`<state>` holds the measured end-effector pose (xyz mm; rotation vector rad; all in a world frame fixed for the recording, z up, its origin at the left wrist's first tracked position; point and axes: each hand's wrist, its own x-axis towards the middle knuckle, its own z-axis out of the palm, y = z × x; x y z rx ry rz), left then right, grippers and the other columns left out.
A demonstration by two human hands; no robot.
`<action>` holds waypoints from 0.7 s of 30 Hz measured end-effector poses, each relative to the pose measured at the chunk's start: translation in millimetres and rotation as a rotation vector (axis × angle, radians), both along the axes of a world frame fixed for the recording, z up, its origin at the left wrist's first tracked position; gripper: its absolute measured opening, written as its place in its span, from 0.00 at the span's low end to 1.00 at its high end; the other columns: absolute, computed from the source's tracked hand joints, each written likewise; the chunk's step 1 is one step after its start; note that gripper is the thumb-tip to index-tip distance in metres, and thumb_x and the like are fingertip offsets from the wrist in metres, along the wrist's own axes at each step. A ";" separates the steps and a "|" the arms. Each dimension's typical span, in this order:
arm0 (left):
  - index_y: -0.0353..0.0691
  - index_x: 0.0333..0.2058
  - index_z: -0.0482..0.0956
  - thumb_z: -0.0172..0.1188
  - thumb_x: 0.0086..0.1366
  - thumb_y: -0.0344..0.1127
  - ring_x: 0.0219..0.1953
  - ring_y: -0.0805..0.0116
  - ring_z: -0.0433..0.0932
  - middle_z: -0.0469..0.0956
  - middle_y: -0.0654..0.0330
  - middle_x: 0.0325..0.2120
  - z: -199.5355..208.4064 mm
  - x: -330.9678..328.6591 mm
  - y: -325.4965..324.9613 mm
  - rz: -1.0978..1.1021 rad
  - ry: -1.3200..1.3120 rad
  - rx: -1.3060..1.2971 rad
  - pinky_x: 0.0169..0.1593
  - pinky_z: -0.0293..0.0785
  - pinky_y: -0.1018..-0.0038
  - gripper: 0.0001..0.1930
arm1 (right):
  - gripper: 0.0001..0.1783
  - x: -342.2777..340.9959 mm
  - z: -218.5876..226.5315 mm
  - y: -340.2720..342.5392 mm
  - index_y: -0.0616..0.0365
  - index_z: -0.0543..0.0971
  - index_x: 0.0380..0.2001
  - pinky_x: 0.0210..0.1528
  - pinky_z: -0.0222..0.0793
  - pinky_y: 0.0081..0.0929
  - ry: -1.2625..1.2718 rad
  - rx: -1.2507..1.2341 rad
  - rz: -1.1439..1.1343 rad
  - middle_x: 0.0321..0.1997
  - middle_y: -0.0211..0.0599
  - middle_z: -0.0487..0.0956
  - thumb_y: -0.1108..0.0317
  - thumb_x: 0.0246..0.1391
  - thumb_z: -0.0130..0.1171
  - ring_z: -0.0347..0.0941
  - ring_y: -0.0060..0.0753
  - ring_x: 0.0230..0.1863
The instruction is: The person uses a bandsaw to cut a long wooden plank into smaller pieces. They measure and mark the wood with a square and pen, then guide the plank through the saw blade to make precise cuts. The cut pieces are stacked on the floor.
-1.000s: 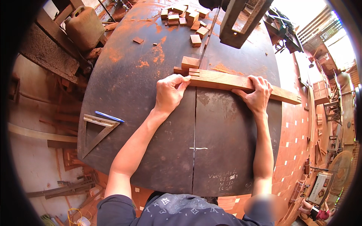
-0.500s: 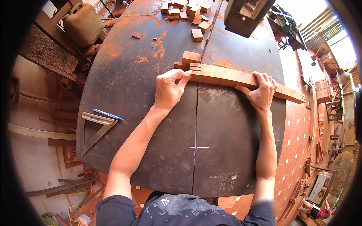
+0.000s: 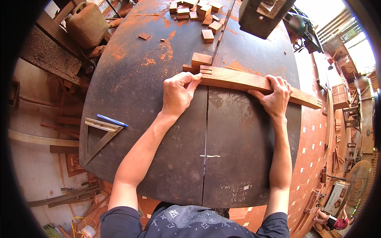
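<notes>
A long reddish-brown wooden beam [image 3: 238, 79] lies slantwise across the dark metal table, with narrow slots cut into both its ends. My left hand [image 3: 177, 93] is closed, thumb and fingertips pinching the beam's left end at its near corner. Toward the right part of the beam, my right hand [image 3: 274, 95] grips it, fingers over the top and thumb on the near side. Against the beam's left end, on the far side, sits a wooden block [image 3: 201, 59], with another wood piece [image 3: 189, 68] beside it. A thin dark upright strip, perhaps a saw blade, meets the beam's far side.
The metal table [image 3: 166, 158] has a long slot down its middle. Several offcut blocks [image 3: 204, 12] and sawdust lie at the far end. A triangular square [image 3: 99, 139] and blue pen [image 3: 112, 120] rest at left. A metal arm [image 3: 264, 20] overhangs the far right.
</notes>
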<state>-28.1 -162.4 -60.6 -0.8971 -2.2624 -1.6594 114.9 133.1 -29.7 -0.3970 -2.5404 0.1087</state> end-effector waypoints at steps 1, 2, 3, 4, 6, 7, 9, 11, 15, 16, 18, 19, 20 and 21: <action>0.33 0.37 0.89 0.74 0.66 0.25 0.35 0.72 0.90 0.91 0.55 0.34 0.1 0.0 -0.1 0.000 -0.002 -0.002 0.38 0.82 0.75 0.03 | 0.41 0.0 -0.5 0.4 0.51 0.86 0.44 0.68 0.59 0.45 0.001 0.002 0.002 0.43 0.35 0.83 0.31 0.35 0.82 0.77 0.43 0.52; 0.33 0.37 0.89 0.74 0.66 0.25 0.36 0.71 0.90 0.91 0.55 0.35 0.3 0.0 -0.2 0.002 0.003 -0.006 0.38 0.82 0.75 0.03 | 0.41 -0.1 -1.1 1.0 0.51 0.86 0.44 0.68 0.59 0.45 0.002 0.004 0.005 0.43 0.35 0.83 0.31 0.35 0.82 0.77 0.42 0.52; 0.33 0.37 0.89 0.74 0.66 0.25 0.36 0.71 0.90 0.91 0.55 0.35 0.4 0.0 -0.2 0.005 0.007 -0.010 0.38 0.82 0.75 0.03 | 0.41 -0.3 -1.5 1.4 0.51 0.86 0.44 0.68 0.59 0.45 0.004 0.006 0.008 0.43 0.35 0.83 0.31 0.35 0.82 0.77 0.42 0.52; 0.33 0.37 0.89 0.74 0.66 0.25 0.36 0.70 0.90 0.91 0.55 0.35 0.6 -0.1 -0.3 0.007 0.011 -0.015 0.38 0.82 0.75 0.03 | 0.41 -0.7 -1.5 1.1 0.51 0.86 0.44 0.68 0.59 0.45 0.004 0.005 0.009 0.43 0.35 0.83 0.31 0.35 0.82 0.78 0.42 0.52; 0.33 0.37 0.89 0.74 0.66 0.25 0.36 0.70 0.91 0.91 0.55 0.35 1.4 0.1 -0.4 0.010 0.005 -0.014 0.39 0.83 0.74 0.03 | 0.41 -1.1 -1.0 0.9 0.51 0.86 0.44 0.69 0.59 0.45 0.004 0.004 0.011 0.43 0.35 0.83 0.31 0.35 0.82 0.78 0.42 0.52; 0.33 0.37 0.89 0.74 0.66 0.25 0.37 0.69 0.91 0.91 0.55 0.35 1.7 0.1 -0.4 0.011 0.002 -0.014 0.39 0.83 0.74 0.03 | 0.41 -1.1 -0.8 0.9 0.51 0.86 0.44 0.69 0.59 0.45 0.006 0.005 0.011 0.44 0.35 0.84 0.31 0.35 0.82 0.78 0.42 0.52; 0.33 0.37 0.89 0.74 0.66 0.25 0.37 0.69 0.91 0.91 0.55 0.35 0.8 -0.5 0.7 0.007 0.017 -0.007 0.39 0.83 0.74 0.03 | 0.41 -0.5 -0.6 1.4 0.52 0.86 0.44 0.69 0.58 0.45 0.008 0.007 0.012 0.44 0.35 0.84 0.31 0.35 0.82 0.78 0.42 0.53; 0.33 0.37 0.89 0.74 0.66 0.25 0.37 0.69 0.91 0.91 0.55 0.35 0.8 -0.6 0.7 0.006 0.023 -0.009 0.38 0.83 0.74 0.03 | 0.41 -0.8 0.2 1.4 0.52 0.86 0.44 0.69 0.59 0.45 0.000 0.007 0.009 0.45 0.35 0.84 0.31 0.35 0.82 0.78 0.41 0.53; 0.33 0.36 0.88 0.74 0.66 0.24 0.36 0.69 0.91 0.91 0.55 0.35 1.0 -0.4 -0.3 0.010 0.033 -0.014 0.38 0.83 0.74 0.03 | 0.41 -1.4 -1.5 1.6 0.52 0.86 0.44 0.69 0.59 0.46 -0.001 0.010 0.013 0.45 0.36 0.84 0.31 0.36 0.82 0.78 0.41 0.53; 0.33 0.36 0.88 0.74 0.66 0.24 0.36 0.69 0.91 0.91 0.55 0.35 0.5 -0.5 -0.1 0.011 0.039 -0.012 0.38 0.83 0.74 0.03 | 0.41 -1.5 -1.3 1.2 0.52 0.86 0.44 0.69 0.59 0.46 -0.001 0.011 0.012 0.46 0.36 0.84 0.31 0.36 0.82 0.78 0.41 0.54; 0.35 0.38 0.90 0.74 0.65 0.25 0.33 0.60 0.89 0.89 0.51 0.33 -2.0 -1.0 1.2 0.010 0.043 0.038 0.36 0.82 0.71 0.04 | 0.42 -1.7 -0.6 0.5 0.52 0.86 0.45 0.69 0.59 0.46 -0.003 0.013 0.010 0.46 0.36 0.84 0.31 0.36 0.82 0.77 0.41 0.54; 0.36 0.39 0.90 0.74 0.64 0.25 0.31 0.56 0.88 0.89 0.50 0.32 -2.9 -1.0 1.6 0.010 0.045 0.063 0.35 0.81 0.69 0.05 | 0.41 -1.8 -0.3 0.3 0.52 0.86 0.45 0.69 0.59 0.46 -0.007 0.011 0.008 0.46 0.36 0.84 0.31 0.36 0.82 0.77 0.41 0.54; 0.35 0.39 0.90 0.74 0.64 0.25 0.31 0.56 0.88 0.89 0.50 0.32 -3.1 -1.2 1.8 0.010 0.041 0.061 0.35 0.81 0.69 0.05 | 0.41 -1.8 -0.1 0.2 0.52 0.86 0.45 0.70 0.59 0.46 -0.011 0.011 0.006 0.46 0.35 0.84 0.31 0.36 0.82 0.77 0.41 0.54; 0.35 0.38 0.90 0.74 0.64 0.25 0.31 0.56 0.88 0.89 0.50 0.32 -3.4 -1.3 2.0 0.011 0.038 0.060 0.35 0.81 0.69 0.05 | 0.41 -1.7 0.1 0.1 0.52 0.86 0.45 0.70 0.59 0.46 -0.015 0.010 0.004 0.46 0.35 0.84 0.31 0.36 0.82 0.77 0.41 0.54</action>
